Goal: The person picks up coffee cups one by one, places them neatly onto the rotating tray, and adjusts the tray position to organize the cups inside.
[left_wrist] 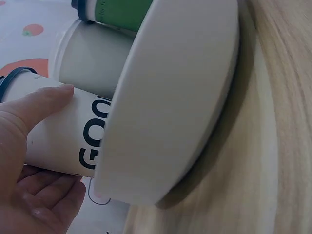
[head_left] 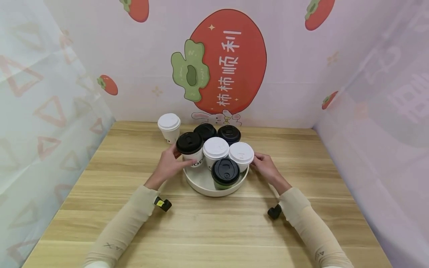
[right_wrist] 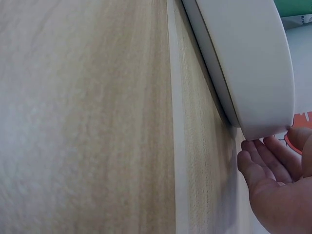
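My left hand [head_left: 169, 163] grips a white paper cup [left_wrist: 63, 124] with a black lid [head_left: 189, 143] and dark lettering, thumb on one side and fingers on the other. That cup stands at the left side of a round cream tray [head_left: 204, 191], its lower part behind the tray wall in the left wrist view. My right hand [head_left: 267, 167] is at the tray's right side, fingertips [right_wrist: 251, 145] right at its wall and thumb near the rim. Also grouped on the tray are two white-lidded cups [head_left: 216, 148] [head_left: 241, 153] and a green cup [head_left: 225, 173] with a black lid.
Two more black-lidded cups [head_left: 205, 131] [head_left: 229, 134] are at the back of the group, partly hidden. One white-lidded cup [head_left: 169, 127] stands on the wooden table [head_left: 214, 230] behind my left hand. A printed cloth backdrop [head_left: 288, 74] rises behind the table.
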`<state>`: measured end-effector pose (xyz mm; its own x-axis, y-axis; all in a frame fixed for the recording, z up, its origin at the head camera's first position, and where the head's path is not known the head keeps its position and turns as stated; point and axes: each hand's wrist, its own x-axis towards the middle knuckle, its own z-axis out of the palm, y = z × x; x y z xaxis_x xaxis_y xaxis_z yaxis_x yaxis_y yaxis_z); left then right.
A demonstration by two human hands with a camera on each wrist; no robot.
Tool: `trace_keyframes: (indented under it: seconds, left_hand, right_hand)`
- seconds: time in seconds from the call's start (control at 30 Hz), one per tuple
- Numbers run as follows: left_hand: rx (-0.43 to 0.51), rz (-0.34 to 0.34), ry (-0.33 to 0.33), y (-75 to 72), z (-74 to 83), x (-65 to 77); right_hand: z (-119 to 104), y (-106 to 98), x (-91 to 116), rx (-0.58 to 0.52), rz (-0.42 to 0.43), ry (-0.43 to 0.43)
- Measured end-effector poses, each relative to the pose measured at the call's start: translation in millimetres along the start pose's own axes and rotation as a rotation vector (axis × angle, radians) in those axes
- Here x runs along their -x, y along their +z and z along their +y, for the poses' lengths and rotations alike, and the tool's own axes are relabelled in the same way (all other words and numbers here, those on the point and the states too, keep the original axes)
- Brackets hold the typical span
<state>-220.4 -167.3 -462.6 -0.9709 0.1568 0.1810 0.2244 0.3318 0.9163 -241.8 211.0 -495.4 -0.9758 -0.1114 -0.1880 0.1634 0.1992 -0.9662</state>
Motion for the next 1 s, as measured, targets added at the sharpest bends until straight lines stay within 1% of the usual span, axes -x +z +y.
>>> trace_keyframes:
  seconds: [0.2, 0.37, 0.5, 0.73, 1.0]
  left_hand:
    - [-0.015, -0.024, 0.011, 2.0, -11.5, 0.9]
    - [-0.024, -0.038, 0.027, 0.9, -16.0, 1.3]
    - [-0.030, -0.050, 0.039, 0.0, -16.3, 1.1]
    - [-0.065, -0.046, 0.057, -2.0, -12.9, 0.9]
    - [-0.109, -0.065, 0.036, -2.9, -10.5, 3.3]
  right_hand:
    - [0.8, -0.7, 0.2, 0.005, -0.004, -0.010]
    - [2.9, -1.5, -1.8, 0.010, -0.006, -0.011]
    - [3.6, -1.5, -1.7, -0.005, -0.006, -0.007]
    - [3.4, -0.9, -1.2, 0.007, 0.003, -0.010]
    - [5.0, -0.8, -2.4, 0.006, -0.002, -0.002]
